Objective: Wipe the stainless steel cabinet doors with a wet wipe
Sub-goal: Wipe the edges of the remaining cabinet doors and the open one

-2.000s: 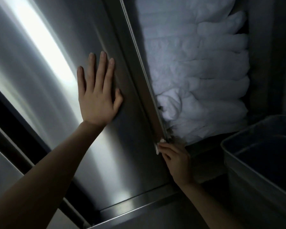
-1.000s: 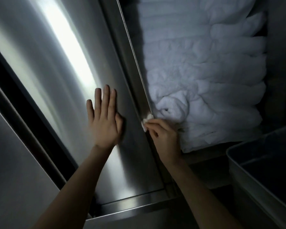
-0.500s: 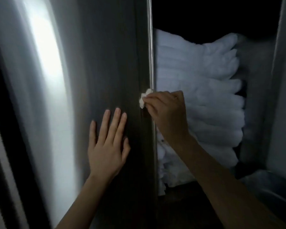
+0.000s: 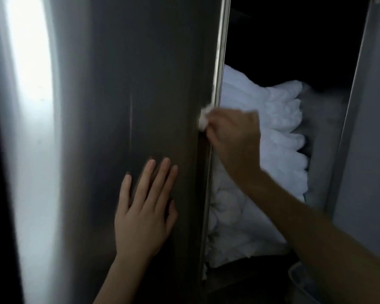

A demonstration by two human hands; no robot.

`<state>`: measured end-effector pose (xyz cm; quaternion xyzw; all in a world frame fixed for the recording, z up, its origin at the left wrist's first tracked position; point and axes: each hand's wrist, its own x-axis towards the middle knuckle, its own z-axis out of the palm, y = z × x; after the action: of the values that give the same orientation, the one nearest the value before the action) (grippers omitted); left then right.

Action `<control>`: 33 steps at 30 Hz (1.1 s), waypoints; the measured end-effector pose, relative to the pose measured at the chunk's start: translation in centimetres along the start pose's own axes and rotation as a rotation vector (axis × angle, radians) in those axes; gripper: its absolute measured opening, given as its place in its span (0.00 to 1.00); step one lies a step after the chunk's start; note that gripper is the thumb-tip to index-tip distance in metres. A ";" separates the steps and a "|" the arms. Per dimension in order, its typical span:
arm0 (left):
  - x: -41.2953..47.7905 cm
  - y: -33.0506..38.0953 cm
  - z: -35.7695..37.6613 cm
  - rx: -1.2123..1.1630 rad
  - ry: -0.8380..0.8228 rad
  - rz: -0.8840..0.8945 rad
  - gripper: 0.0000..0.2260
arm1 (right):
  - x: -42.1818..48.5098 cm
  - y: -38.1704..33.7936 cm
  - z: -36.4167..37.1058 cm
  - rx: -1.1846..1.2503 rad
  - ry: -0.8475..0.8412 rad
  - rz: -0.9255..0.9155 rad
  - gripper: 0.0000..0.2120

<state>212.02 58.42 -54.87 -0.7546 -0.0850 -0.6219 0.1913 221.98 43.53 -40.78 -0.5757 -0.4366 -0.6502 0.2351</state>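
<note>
A tall stainless steel cabinet door (image 4: 110, 106) fills the left and middle of the view, standing ajar. My left hand (image 4: 144, 213) lies flat on its face, fingers straight and pointing up. My right hand (image 4: 233, 132) pinches a small bunched white wet wipe (image 4: 204, 117) against the door's right edge, about halfway up. Most of the wipe is hidden inside my fingers.
Inside the cabinet a stack of folded white towels (image 4: 272, 139) sits behind the door's edge. A second steel panel (image 4: 360, 150) bounds the opening on the right. A grey bin corner (image 4: 301, 279) shows at the bottom right. A bright reflection streaks the door's left side.
My right hand has slid the wipe up the door's edge from near the bottom to about mid-height. My left hand stays flat on the door while the view tilts upright.
</note>
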 end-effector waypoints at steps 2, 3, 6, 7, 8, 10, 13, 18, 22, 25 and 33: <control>0.1 -0.1 -0.2 -0.011 -0.010 0.002 0.26 | -5.3 -1.5 -0.8 0.042 -0.100 -0.090 0.05; 0.2 -0.2 -0.3 -0.011 -0.020 0.000 0.26 | -7.0 -1.9 -1.4 0.046 -0.163 -0.182 0.06; 0.2 0.0 -0.5 -0.002 -0.033 0.007 0.26 | -5.9 -0.9 -2.3 -0.012 -0.272 -0.390 0.10; 0.2 0.0 -0.4 -0.003 -0.030 0.007 0.26 | -4.4 -0.4 -2.1 -0.050 -0.244 -0.399 0.11; 0.1 0.0 -0.4 -0.003 -0.025 0.003 0.26 | -2.6 0.1 -1.8 -0.081 -0.196 -0.368 0.11; 0.0 0.0 -0.3 0.003 -0.010 0.003 0.26 | 0.0 0.5 -1.2 -0.104 -0.076 -0.239 0.08; 0.1 0.0 -0.2 0.006 -0.005 0.016 0.25 | -1.5 -1.0 -0.4 -0.046 0.026 -0.043 0.06; 0.1 -0.2 0.0 0.059 -0.018 0.026 0.25 | -14.3 -4.7 -0.8 0.073 -0.081 -0.029 0.06; 0.0 -0.1 -0.2 0.069 -0.027 0.023 0.25 | -21.1 -6.4 -1.6 0.101 -0.280 -0.135 0.09; 0.1 0.0 -0.4 0.079 -0.020 0.031 0.25 | -19.5 -5.2 -1.8 0.126 -0.277 -0.239 0.10; 0.2 0.1 -0.9 0.053 -0.059 0.035 0.26 | -17.3 -5.4 -0.6 0.180 -0.102 0.018 0.05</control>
<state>211.22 57.99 -54.58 -0.7686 -0.0940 -0.5935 0.2196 221.16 42.35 -58.86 -0.5882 -0.4997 -0.5761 0.2693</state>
